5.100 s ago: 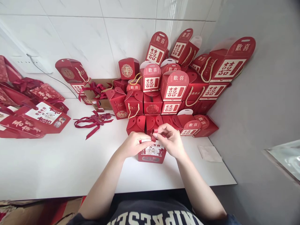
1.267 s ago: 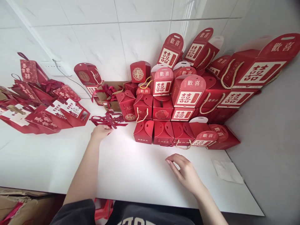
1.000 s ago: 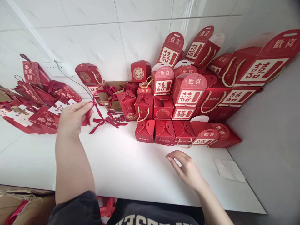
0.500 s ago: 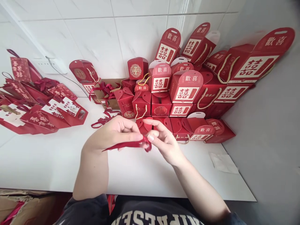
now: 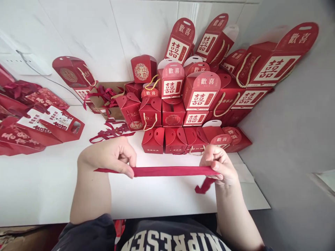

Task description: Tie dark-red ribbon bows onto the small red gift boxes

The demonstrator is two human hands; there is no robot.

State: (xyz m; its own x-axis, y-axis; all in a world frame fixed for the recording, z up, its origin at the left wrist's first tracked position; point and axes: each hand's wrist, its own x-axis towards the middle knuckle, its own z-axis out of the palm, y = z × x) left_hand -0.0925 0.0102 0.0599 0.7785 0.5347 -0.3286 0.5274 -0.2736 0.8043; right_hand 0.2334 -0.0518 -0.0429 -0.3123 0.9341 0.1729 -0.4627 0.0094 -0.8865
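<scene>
A dark red ribbon (image 5: pixel 172 171) is stretched level and taut between my two hands, above the white table. My left hand (image 5: pixel 111 157) pinches it between thumb and fingers, and a short end sticks out to the left past the thumb. On the other side my right hand (image 5: pixel 221 165) is closed on the ribbon, with a loose tail hanging below the fingers. Small red gift boxes (image 5: pixel 153 140) stand just beyond the ribbon. A heap of red ribbon pieces (image 5: pixel 112 131) lies on the table behind my left hand.
Red boxes with rope handles (image 5: pixel 201 94) are stacked against the tiled wall. A brown carton (image 5: pixel 115 108) holds more ribbons. At the left lie red gift bags (image 5: pixel 62 122). A grey wall (image 5: pixel 295 129) bounds the right side, near a thin white sheet (image 5: pixel 246 173) on the table (image 5: pixel 162 195).
My hands were close together over a looped ribbon. They have moved apart, the right one to the right, and the ribbon is now pulled straight. The view has shifted slightly right.
</scene>
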